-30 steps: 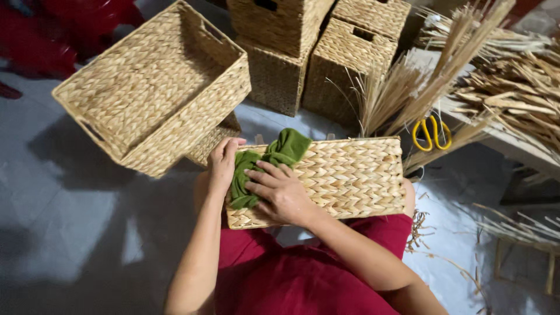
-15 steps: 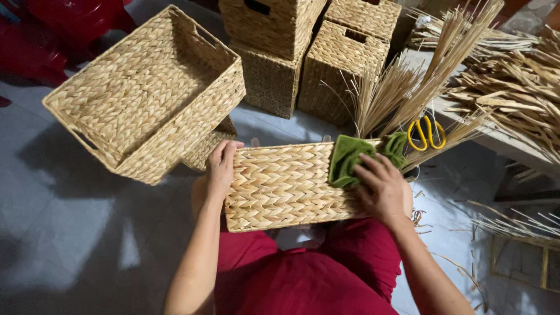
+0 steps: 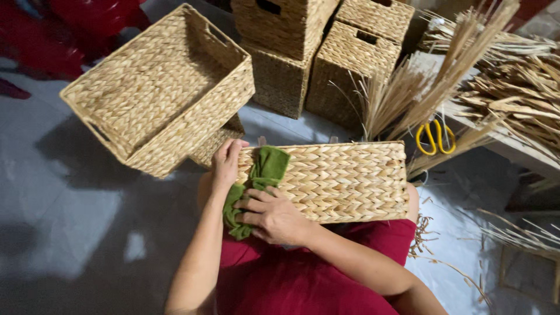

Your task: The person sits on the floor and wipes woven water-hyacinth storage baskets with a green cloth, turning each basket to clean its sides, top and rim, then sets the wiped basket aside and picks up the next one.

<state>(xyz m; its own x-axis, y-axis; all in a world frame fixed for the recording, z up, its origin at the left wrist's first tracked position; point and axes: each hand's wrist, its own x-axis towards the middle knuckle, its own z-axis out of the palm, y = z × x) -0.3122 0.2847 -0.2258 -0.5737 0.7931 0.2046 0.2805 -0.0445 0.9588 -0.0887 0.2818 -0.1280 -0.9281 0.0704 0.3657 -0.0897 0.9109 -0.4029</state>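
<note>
A woven straw basket [image 3: 344, 181] lies on its side across my lap, its flat plaited wall facing up. My left hand [image 3: 226, 163] grips the basket's left end, fingers curled over the edge. My right hand [image 3: 274, 217] presses a green cloth [image 3: 259, 181] against the left part of that woven wall. The cloth is bunched, partly hidden under my fingers, and hangs a little over the near edge. I wear red clothing [image 3: 297, 280].
A large open woven basket [image 3: 157, 87] sits tilted at the left. Several more woven baskets [image 3: 326, 52] stand stacked behind. Yellow-handled scissors [image 3: 434, 137] lie on a bench at the right, among bundles of dry straw [image 3: 501, 87]. Grey floor [image 3: 64, 233] lies to the left.
My right hand has swept the green cloth back from the basket's right end to its left end. The left hand has stayed on the left edge.
</note>
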